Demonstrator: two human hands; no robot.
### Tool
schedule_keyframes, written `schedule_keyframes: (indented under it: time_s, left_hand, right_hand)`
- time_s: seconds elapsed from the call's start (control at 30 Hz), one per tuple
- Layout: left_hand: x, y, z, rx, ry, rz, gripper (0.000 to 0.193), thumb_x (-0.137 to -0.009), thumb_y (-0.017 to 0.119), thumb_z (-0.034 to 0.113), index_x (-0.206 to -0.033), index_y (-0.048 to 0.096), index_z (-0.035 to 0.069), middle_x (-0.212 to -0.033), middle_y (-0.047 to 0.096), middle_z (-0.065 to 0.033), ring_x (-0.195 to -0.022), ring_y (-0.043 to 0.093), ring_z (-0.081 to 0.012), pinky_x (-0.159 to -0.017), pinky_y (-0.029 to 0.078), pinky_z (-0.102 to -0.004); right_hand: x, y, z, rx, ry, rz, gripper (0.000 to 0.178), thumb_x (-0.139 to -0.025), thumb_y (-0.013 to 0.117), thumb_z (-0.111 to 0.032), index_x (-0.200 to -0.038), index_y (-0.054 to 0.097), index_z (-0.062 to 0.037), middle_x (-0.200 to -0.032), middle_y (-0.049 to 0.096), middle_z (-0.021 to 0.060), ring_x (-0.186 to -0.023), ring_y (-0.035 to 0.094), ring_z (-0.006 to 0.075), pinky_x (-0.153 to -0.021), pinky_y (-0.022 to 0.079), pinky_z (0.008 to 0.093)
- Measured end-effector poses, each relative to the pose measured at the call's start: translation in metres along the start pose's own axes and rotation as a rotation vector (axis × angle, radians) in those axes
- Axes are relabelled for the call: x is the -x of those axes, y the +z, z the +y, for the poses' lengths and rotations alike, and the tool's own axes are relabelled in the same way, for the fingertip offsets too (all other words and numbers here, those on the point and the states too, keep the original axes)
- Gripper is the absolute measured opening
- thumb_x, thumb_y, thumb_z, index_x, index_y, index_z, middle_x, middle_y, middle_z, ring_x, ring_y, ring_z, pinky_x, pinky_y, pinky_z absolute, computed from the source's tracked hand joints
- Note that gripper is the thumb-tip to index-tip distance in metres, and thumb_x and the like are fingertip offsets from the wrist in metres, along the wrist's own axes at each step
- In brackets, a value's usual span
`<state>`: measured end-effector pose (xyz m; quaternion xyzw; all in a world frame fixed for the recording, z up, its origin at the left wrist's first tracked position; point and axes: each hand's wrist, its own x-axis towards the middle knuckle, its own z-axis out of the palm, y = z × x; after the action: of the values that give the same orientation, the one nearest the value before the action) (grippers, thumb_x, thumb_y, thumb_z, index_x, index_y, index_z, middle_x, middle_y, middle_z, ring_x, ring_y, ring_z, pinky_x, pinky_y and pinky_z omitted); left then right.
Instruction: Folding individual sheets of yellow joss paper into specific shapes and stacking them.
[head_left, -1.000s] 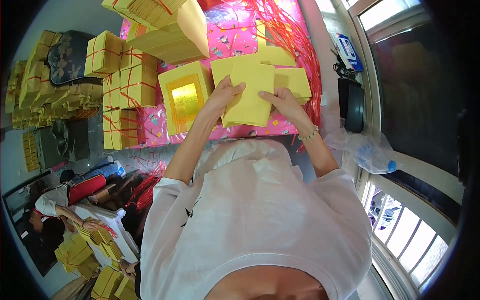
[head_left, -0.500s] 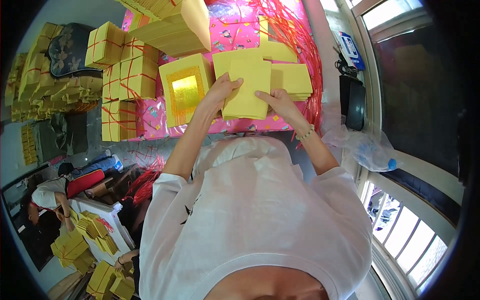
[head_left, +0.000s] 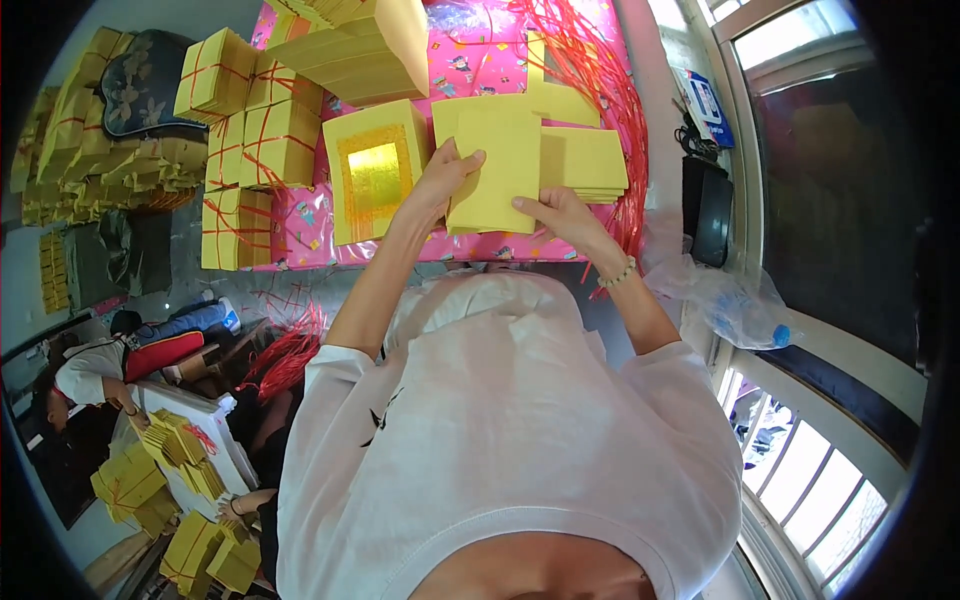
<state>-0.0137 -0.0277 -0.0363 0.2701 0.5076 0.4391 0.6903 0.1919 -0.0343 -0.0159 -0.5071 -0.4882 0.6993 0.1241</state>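
Note:
A sheaf of yellow paper sheets (head_left: pixel 503 170) lies between my hands near the front edge of the table. My left hand (head_left: pixel 447 180) grips its left side, thumb on top and the other fingers partly hidden beneath. At the lower right corner my right hand (head_left: pixel 565 215) pinches the sheets, its thumb on the face. Left of them rests a stack of yellow paper with a shiny gold square (head_left: pixel 374 173) on top. Right of the sheaf is a lower pile of yellow sheets (head_left: pixel 590 160).
Yellow bundles tied with red string (head_left: pixel 280 140) stand on the left of the pink patterned table cover (head_left: pixel 312 225). A tall yellow stack (head_left: pixel 370 55) rises behind. Red strings (head_left: pixel 615 110) hang along the right edge. Another person's hand (head_left: pixel 240 505) shows at lower left beside more bundles.
My right hand has slid slightly down toward the lower corner of the sheaf. My left hand keeps its grip. The whole view has shifted a little.

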Motion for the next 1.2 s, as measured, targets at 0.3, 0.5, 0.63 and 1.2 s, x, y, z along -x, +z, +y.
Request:
schedule_keyframes:
  time_s: [0.3, 0.5, 0.63, 1.2]
  left_hand:
    - [-0.003, -0.003, -0.010, 0.015, 0.126, 0.040, 0.030, -0.093, 0.052, 0.010, -0.121, 0.046, 0.000, -0.112, 0.059, -0.0081, -0.101, 0.057, -0.0163, -0.086, 0.046, -0.0298]
    - [-0.001, 0.006, -0.013, 0.048, 0.211, 0.057, 0.032, -0.093, 0.052, 0.010, -0.122, 0.044, 0.001, -0.115, 0.057, -0.0077, -0.104, 0.055, -0.0154, -0.088, 0.045, -0.0294]
    - [0.002, 0.013, -0.014, 0.015, 0.275, 0.083, 0.032, -0.092, 0.051, 0.007, -0.121, 0.042, 0.000, -0.113, 0.057, -0.0095, -0.102, 0.055, -0.0158, -0.086, 0.045, -0.0294]
    - [0.019, 0.047, -0.006, -0.154, 0.289, -0.108, 0.048, -0.093, 0.051, 0.009, -0.136, 0.033, 0.004, -0.122, 0.054, -0.0073, -0.109, 0.052, -0.0141, -0.090, 0.042, -0.0275]
  right_hand:
    - [0.002, -0.002, 0.009, 0.004, -0.018, -0.059, 0.033, -0.088, 0.062, -0.030, -0.100, 0.065, 0.0015, -0.081, 0.067, 0.0077, -0.066, 0.065, 0.0118, -0.058, 0.054, 0.0239]
    - [0.009, -0.007, 0.012, -0.032, -0.020, -0.038, 0.034, -0.089, 0.061, -0.030, -0.106, 0.064, -0.0001, -0.088, 0.068, 0.0099, -0.071, 0.066, 0.0128, -0.058, 0.054, 0.0242]
    - [0.009, -0.015, 0.011, -0.015, -0.010, -0.047, 0.034, -0.090, 0.061, -0.030, -0.106, 0.064, -0.0007, -0.086, 0.068, 0.0067, -0.071, 0.065, 0.0121, -0.059, 0.053, 0.0239]
    - [0.003, -0.053, -0.006, -0.282, -0.198, 0.092, 0.029, -0.090, 0.060, -0.030, -0.098, 0.065, -0.0024, -0.085, 0.067, 0.0036, -0.071, 0.065, 0.0100, -0.062, 0.053, 0.0231]
